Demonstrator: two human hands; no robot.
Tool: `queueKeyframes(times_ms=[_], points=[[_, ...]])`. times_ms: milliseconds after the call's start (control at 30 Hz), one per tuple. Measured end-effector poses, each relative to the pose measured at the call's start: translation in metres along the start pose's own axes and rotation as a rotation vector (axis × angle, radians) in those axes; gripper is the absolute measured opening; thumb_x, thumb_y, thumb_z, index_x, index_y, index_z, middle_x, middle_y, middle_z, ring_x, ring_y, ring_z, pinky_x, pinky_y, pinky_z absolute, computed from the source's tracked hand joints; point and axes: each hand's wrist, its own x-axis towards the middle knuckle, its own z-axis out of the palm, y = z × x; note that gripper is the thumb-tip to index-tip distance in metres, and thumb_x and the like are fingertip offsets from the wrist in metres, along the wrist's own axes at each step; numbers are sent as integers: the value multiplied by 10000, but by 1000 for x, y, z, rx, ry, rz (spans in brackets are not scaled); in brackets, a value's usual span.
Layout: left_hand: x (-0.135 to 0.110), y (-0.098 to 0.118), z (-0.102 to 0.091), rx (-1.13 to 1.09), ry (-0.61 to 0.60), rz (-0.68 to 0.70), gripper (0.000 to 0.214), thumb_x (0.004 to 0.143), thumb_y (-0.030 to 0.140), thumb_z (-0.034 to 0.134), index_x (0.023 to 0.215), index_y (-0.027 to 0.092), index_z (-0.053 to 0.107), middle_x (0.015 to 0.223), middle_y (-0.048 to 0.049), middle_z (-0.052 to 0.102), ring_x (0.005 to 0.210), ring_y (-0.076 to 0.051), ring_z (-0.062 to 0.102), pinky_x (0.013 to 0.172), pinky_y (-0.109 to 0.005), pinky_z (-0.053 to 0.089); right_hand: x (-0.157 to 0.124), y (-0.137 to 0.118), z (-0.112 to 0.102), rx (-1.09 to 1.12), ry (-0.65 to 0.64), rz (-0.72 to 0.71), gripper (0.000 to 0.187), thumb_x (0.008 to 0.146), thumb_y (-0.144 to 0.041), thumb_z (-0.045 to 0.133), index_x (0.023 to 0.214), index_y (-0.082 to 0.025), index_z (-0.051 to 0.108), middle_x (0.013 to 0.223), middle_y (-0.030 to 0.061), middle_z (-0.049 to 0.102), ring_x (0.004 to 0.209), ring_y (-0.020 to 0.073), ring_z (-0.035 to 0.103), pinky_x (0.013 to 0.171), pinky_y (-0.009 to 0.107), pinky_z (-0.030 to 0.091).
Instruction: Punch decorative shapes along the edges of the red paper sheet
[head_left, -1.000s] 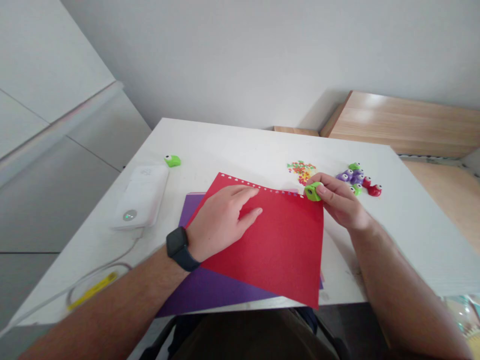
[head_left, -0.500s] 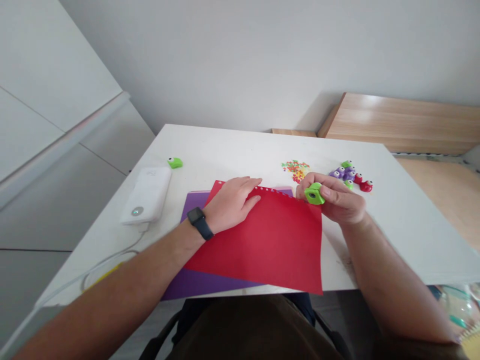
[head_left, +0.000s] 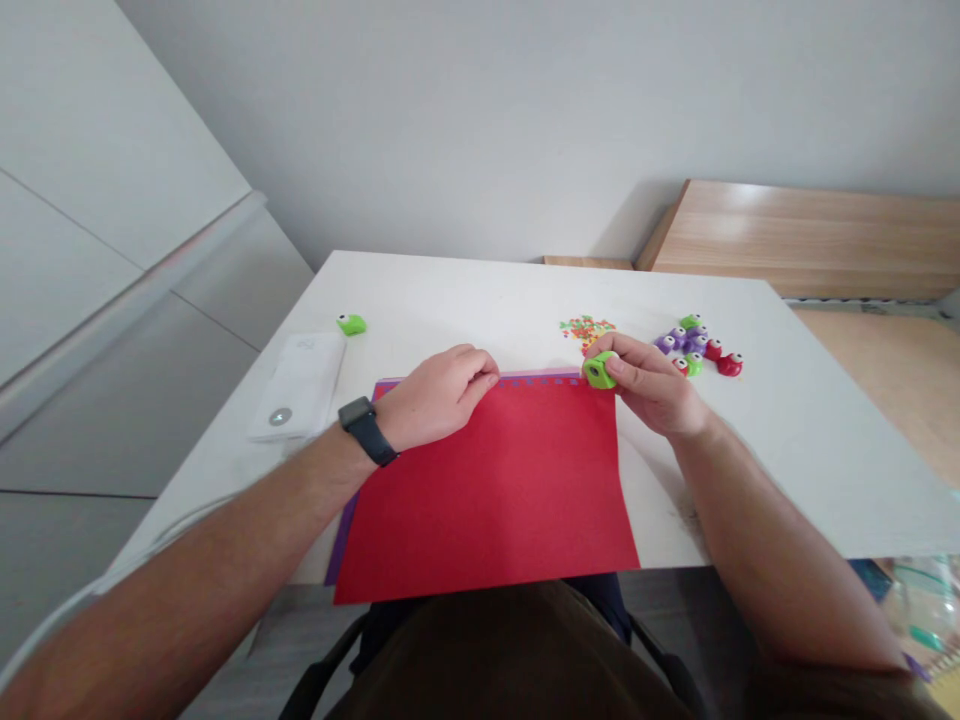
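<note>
White device: slab with a round grey button (head_left: 280, 417), flat on the white table (head_left: 465, 300), left side.
Stray green punch (head_left: 351, 324): one, eye-topped, just beyond the white device (head_left: 304, 375).
Purple sheet (head_left: 343, 540): under the red one, left margin showing.
Dark watch (head_left: 366, 430): on left wrist.
Left hand (head_left: 442, 393): fingers curled, thumb close to them, at the red sheet's far edge; whether they pinch it, cannot tell.
Red sheet (head_left: 495, 490): between the hands, near edge overhanging the table; holes along far edge.
Confetti (head_left: 587, 328): multicoloured, loose pile.
Held green punch (head_left: 599, 371): at the sheet's far right corner.
Right hand (head_left: 651, 385): thumb and fingers closed round that punch.
Punch cluster (head_left: 696, 345): purple, green, red.
</note>
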Motion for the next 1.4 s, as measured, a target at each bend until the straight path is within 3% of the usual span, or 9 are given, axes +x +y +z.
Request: queueKeyframes(times_ms=[267,433,667,867,1067,1400], points=[[-10,-5,-25,-51,-120,-100,314,1051,461,505,980,222,696,921,-11,750,838,-191,683,750,-307,438,5,7,4,-148,-6,-24,220,1027,-433,633,1017,-215,664,961,35,641,927,203,566,868,357,421],[-15,-18,-32,-2,-138,-148,335,1037,485,503,951,225,696,875,-4,746,785,-186,670,714,-302,417,9,14,-4,-487,102,-23,242,988,-473,676,1004,-234,643,902,4,621,816,174,546,781,334,450],[-18,-24,-23,61,-128,-124,331,1034,454,481,907,226,686,871,-17,753,783,-195,673,699,-302,422,9,20,-8,-816,38,70,215,943,-415,709,1054,-230,708,886,19,694,758,172,584,709,329,474],[-16,-25,-17,86,-124,-104,315,1030,414,486,903,219,698,877,-32,760,776,-195,680,700,-299,432,10,23,-5,-1006,-2,27,200,916,-326,726,1090,-228,736,904,37,712,773,185,610,743,339,485],[-16,-27,-14,50,-94,-81,308,1037,414,481,922,221,692,868,-21,754,756,-191,672,688,-295,421,12,26,-3,-1064,-27,-22,180,901,-269,722,1070,-211,734,951,60,712,856,213,641,823,360,493],[-16,-27,-3,-2,-97,-118,258,1028,434,526,996,237,689,923,-18,767,846,-209,707,753,-315,467,11,26,0,-1077,-31,-5,187,936,-271,692,1107,-220,747,982,73,726,846,208,630,773,349,485]])
